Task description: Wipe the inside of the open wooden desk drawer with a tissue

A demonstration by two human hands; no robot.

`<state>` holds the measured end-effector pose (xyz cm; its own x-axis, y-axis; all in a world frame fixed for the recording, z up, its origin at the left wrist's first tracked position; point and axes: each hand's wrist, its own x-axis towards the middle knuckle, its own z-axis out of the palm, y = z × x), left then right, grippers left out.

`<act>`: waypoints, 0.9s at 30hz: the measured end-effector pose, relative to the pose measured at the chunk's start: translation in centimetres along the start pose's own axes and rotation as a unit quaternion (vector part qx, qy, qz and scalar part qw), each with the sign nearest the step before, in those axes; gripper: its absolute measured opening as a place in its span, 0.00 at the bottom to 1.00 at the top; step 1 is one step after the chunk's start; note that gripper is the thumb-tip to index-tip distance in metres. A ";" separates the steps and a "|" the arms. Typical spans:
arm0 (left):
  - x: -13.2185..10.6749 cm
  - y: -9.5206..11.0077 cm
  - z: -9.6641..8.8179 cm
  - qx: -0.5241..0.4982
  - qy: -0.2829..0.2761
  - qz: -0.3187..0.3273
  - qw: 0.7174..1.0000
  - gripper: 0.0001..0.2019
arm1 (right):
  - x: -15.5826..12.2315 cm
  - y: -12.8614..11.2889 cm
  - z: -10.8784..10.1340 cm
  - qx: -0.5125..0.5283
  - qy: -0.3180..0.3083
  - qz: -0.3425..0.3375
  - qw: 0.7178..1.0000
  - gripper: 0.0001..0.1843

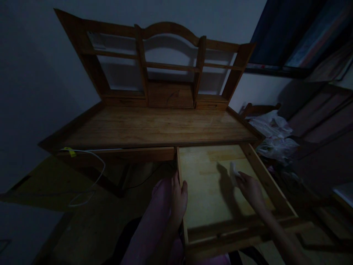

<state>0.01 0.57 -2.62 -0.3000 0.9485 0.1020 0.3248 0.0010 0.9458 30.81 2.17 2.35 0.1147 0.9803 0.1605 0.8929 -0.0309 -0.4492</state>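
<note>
A wooden drawer (206, 221) with a pale bottom is pulled out from the right side of the desk (165, 127). My left hand (178, 200) grips the drawer's left side wall, its thumb on the inner side and the other fingers outside. Over the drawer bottom, my right hand (250, 189) pinches a crumpled white tissue (234, 173). Its shadow falls on the boards to the left. In the dim light, I cannot tell whether the tissue touches the wood.
A hutch with shelves (171, 66) stands on the desk's back. To the left, a white cable (100, 162) with a yellow tag (70, 151) hangs from the desk edge. Plastic bags (271, 125) lie on a chair at right. My leg (149, 224) is beside the drawer.
</note>
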 end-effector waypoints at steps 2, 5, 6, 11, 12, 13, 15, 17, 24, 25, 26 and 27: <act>0.0 -0.2 0.1 -0.008 0.002 -0.008 1.000 0.25 | 0.7 -1.1 -0.2 0.005 0.007 -0.019 1.000 0.25; -0.1 -0.2 0.1 -0.005 0.005 0.007 1.000 0.25 | 1.5 -2.7 0.8 0.069 -0.027 -0.062 0.995 0.25; -0.1 -0.3 0.0 -0.002 0.005 0.015 1.000 0.25 | 1.7 -3.0 1.3 0.091 -0.043 -0.077 0.992 0.24; 0.0 -0.7 0.1 -0.003 0.003 0.013 1.000 0.24 | 1.8 -3.3 3.6 0.117 -0.141 -0.115 0.976 0.22; 0.1 -0.9 0.1 -0.002 0.001 0.010 1.000 0.25 | 1.6 -3.1 3.9 0.105 -0.147 -0.119 0.976 0.22; 0.1 -0.9 0.1 -0.001 -0.002 0.010 1.000 0.25 | 1.4 -2.9 4.0 0.088 -0.148 -0.124 0.977 0.23; 0.2 -1.0 0.2 0.003 -0.003 0.010 1.000 0.25 | 0.9 -2.2 4.0 0.045 -0.142 -0.136 0.979 0.24; 0.1 -0.8 0.2 0.005 -0.001 0.004 1.000 0.25 | 0.5 -1.7 3.7 0.001 -0.141 -0.144 0.980 0.26; 0.0 0.1 -0.1 0.017 0.003 0.008 1.000 0.24 | 0.2 -0.9 3.6 -0.068 -0.150 -0.173 0.971 0.36; 0.0 0.1 -0.1 0.020 0.003 0.007 1.000 0.24 | 0.2 -0.8 3.8 -0.071 -0.153 -0.174 0.970 0.36; 0.0 0.1 -0.1 0.021 0.003 0.005 1.000 0.25 | 0.3 -0.7 3.9 -0.073 -0.157 -0.175 0.969 0.37; 0.0 0.0 -0.1 0.020 0.000 0.003 1.000 0.25 | 0.4 -0.6 4.0 -0.072 -0.163 -0.179 0.968 0.37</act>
<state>-0.09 0.58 -2.58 -0.2982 0.9483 0.1088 0.3626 0.0071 0.9319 28.62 3.36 -0.84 -0.3346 0.9423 -0.0127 0.9047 0.3174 -0.2844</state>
